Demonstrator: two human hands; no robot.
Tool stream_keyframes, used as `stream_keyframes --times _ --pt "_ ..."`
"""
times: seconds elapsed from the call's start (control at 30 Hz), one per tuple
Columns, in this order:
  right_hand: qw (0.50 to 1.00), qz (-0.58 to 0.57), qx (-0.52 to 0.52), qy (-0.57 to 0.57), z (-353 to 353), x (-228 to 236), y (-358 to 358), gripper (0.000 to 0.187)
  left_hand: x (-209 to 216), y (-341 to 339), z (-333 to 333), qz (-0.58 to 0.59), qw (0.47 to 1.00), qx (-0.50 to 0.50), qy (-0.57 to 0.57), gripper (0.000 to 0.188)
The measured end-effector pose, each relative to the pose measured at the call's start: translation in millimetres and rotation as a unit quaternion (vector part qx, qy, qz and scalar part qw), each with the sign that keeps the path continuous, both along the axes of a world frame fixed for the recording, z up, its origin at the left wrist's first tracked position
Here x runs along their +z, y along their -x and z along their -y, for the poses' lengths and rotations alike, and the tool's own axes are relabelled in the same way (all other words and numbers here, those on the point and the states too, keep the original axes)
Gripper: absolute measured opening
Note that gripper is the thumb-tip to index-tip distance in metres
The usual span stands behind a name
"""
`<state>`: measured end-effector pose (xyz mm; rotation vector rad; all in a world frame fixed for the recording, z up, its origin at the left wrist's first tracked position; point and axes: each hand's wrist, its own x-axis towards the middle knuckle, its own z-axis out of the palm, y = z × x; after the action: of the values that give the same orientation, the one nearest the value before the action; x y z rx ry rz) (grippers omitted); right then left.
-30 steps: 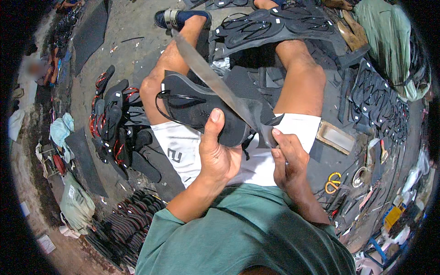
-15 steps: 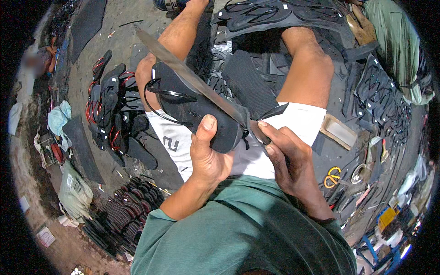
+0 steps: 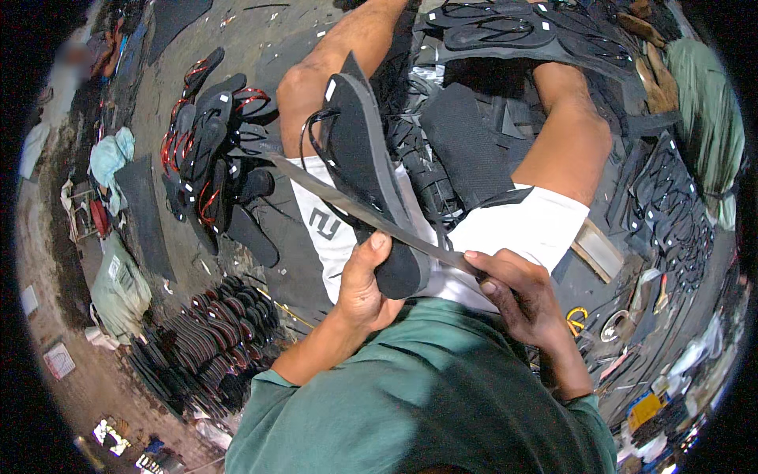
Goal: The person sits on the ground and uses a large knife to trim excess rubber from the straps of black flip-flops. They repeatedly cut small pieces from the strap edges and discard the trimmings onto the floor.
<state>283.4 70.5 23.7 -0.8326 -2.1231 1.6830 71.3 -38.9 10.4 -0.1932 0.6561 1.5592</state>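
My left hand (image 3: pixel 365 288) grips a black flip-flop (image 3: pixel 355 146) by its heel end, thumb on the upper face. The sandal is tilted in front of my lap, with its toe pointing away, its glossy black strap on the left side and its thick sole edge on the right. My right hand (image 3: pixel 521 296) is closed around the near end of a long knife (image 3: pixel 339 195); the handle is hidden by my fingers. Its grey blade crosses the heel part of the flip-flop slantwise, tip toward the left. I cannot tell whether the blade touches the rubber.
Finished-looking flip-flops (image 3: pixel 209 130) with red and black straps are heaped at left. Stacked soles (image 3: pixel 213 340) lie at lower left. A textured black rubber piece (image 3: pixel 466 142) rests between my legs. More flip-flops (image 3: pixel 497 33) sit at the far side; a whitish block (image 3: pixel 598 251) and yellow-handled scissors (image 3: pixel 577 320) lie at right.
The knife has swung from the flip-flop's right edge to lie across its heel part, its tip lower and further left. The flip-flop has turned, showing more sole edge. The whole view has shifted slightly.
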Motion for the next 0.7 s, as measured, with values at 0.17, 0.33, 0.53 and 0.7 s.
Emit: stream_keyframes --times 0.17,0.33,0.53,0.7 --pt "0.999 0.024 -0.024 -0.004 2 -7 18 0.044 4 -10 -5 -0.136 0.985 -0.026 0.107 0.047" --pt "0.993 -0.039 -0.073 -0.079 -12 -24 60 0.039 7 -9 -13 -0.154 0.982 -0.021 0.107 0.046" --pt "0.981 -0.013 -0.128 -0.148 -16 -39 92 0.041 16 -13 -25 -0.172 0.979 0.018 0.11 0.047" --pt "0.974 -0.012 -0.167 -0.153 -42 -45 119 0.039 16 -26 -17 -0.17 0.973 -0.023 0.156 0.056"
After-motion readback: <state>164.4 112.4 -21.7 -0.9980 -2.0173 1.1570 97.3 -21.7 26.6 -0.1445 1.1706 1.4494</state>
